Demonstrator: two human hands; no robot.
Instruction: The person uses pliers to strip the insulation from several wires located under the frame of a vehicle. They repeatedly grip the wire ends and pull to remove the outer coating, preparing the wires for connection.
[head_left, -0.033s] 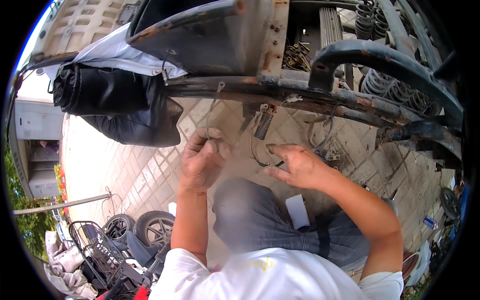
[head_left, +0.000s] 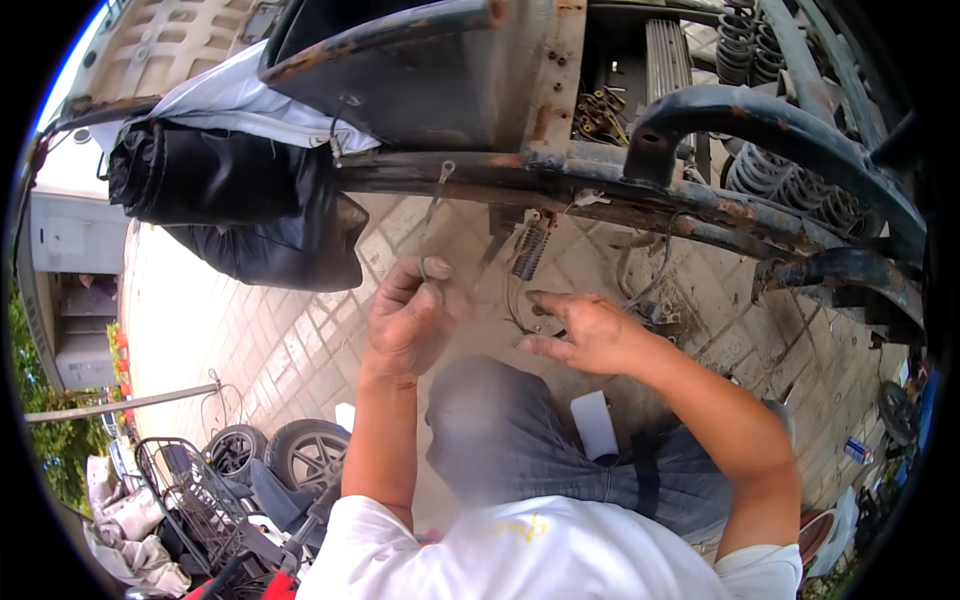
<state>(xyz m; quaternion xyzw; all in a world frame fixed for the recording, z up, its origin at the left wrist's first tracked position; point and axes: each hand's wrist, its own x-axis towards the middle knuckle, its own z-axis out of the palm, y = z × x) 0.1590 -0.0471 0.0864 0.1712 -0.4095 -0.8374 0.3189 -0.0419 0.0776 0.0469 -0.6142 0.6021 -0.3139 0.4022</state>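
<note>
Cable (head_left: pixel 432 218) pinched in left hand (head_left: pixel 405 325), likely to steady its far end; right hand (head_left: pixel 600 335) spread beside wires (head_left: pixel 514 306).

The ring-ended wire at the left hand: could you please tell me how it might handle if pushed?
Probably bendable, since the wire looks thin. Its nearly straight run beyond the left hand hints at some stiffness. Its small ring end suggests little weight.

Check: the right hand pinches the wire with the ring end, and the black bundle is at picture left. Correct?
Wrong hand: the left hand pinches the wire with the ring end, per the head view. The black bundle is at picture left.
</note>
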